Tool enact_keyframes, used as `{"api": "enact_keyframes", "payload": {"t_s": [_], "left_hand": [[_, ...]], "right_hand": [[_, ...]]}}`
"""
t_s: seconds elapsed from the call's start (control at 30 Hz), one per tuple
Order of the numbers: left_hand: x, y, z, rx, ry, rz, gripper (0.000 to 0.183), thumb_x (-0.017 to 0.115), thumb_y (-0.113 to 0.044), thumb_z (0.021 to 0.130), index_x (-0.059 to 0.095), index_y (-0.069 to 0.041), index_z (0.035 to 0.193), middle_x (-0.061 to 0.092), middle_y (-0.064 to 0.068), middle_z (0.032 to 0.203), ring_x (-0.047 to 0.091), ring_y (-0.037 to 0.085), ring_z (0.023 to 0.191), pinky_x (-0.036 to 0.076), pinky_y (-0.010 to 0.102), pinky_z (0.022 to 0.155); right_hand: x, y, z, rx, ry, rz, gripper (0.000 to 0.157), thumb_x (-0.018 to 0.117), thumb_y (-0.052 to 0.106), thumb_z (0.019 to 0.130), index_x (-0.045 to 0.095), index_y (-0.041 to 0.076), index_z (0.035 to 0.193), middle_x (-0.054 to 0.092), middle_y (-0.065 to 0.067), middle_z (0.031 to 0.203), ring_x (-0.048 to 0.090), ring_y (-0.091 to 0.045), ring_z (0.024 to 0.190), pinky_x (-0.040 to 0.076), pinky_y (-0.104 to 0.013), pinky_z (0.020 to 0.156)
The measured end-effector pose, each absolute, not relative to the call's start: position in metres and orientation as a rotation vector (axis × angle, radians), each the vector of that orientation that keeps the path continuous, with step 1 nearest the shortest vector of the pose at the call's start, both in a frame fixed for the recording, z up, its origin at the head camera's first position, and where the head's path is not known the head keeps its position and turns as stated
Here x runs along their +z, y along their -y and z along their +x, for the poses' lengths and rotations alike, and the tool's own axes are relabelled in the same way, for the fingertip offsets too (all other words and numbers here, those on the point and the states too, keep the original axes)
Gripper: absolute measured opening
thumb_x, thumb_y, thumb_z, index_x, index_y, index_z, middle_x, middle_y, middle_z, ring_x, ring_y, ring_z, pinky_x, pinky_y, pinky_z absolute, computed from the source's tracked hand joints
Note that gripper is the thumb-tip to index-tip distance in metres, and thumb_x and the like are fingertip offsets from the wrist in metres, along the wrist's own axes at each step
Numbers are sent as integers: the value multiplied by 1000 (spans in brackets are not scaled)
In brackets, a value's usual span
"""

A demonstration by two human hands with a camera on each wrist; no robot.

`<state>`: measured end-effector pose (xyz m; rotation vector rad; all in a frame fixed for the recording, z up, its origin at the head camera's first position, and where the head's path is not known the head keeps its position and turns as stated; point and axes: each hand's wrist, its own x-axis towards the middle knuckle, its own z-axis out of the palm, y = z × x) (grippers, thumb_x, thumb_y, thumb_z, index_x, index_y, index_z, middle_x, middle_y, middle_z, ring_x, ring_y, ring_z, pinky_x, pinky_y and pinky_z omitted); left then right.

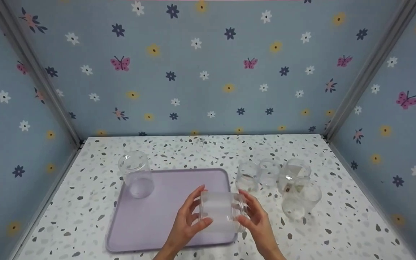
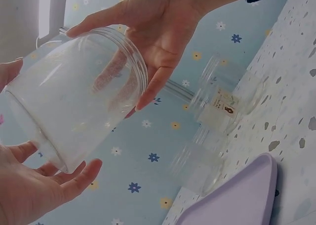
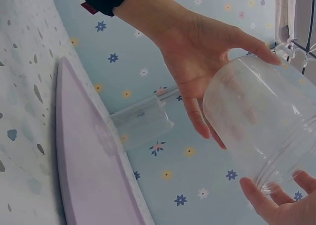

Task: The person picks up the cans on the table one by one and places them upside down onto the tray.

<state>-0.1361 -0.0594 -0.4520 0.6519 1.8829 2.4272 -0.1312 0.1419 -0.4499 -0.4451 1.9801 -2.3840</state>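
Note:
A clear, empty jar [image 1: 218, 212] lies on its side in the air over the right part of the lilac tray [image 1: 157, 216]. My left hand [image 1: 190, 216] grips its base end, thumb on the near side and fingers behind. At the threaded mouth, my right hand [image 1: 255, 218] holds the other end between thumb and fingers. The left wrist view shows the screw rings of the jar [image 2: 74, 101] beside the right palm. No lid shows on it. Another clear jar [image 1: 135, 177] stands upright at the tray's back left corner.
Several clear jars [image 1: 294, 173] stand close together right of the tray; one carries a small label [image 2: 225, 102]. The speckled table [image 1: 338, 224] is bounded by flowered panels [image 1: 208, 97] at the back and both sides, with grey metal posts [image 1: 374, 68] at the corners.

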Motion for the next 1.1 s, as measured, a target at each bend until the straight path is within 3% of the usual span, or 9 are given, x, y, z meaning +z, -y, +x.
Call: {"api": "enact_keyframes", "payload": {"t_s": [0.23,0.4,0.73,1.1], "left_hand": [[-454,59,-134,2461,-1872,656,66,62,-2,77,31,-3,135,31,25,127,36,42,110,43,48,83],[-455,60,-134,2467,-1935,644,65,64,-4,76,35,-3,134,33,27,126,41,36,107,45,46,81],[-453,60,-139,2451,-2064,589,64,66,-7,74,40,-5,131,41,17,121,43,32,104,47,44,77],[-456,67,-149,2340,-2196,573,64,67,-9,75,40,-7,132,41,17,120,43,33,101,48,37,73]], "right_hand": [[-454,-142,-132,-2382,-1910,-453,56,53,6,87,28,1,136,31,-26,133,37,-43,115,44,-44,83],[-455,-142,-133,-2402,-1843,-487,54,50,3,87,28,1,136,32,-27,131,37,-45,114,44,-47,82],[-460,-145,-142,-2412,-1723,-571,52,50,5,88,29,0,136,35,-25,131,38,-44,114,38,-55,86],[-465,-152,-159,-2391,-1745,-372,49,47,15,91,31,-8,132,43,-18,125,47,-26,108,41,-43,88]]}}
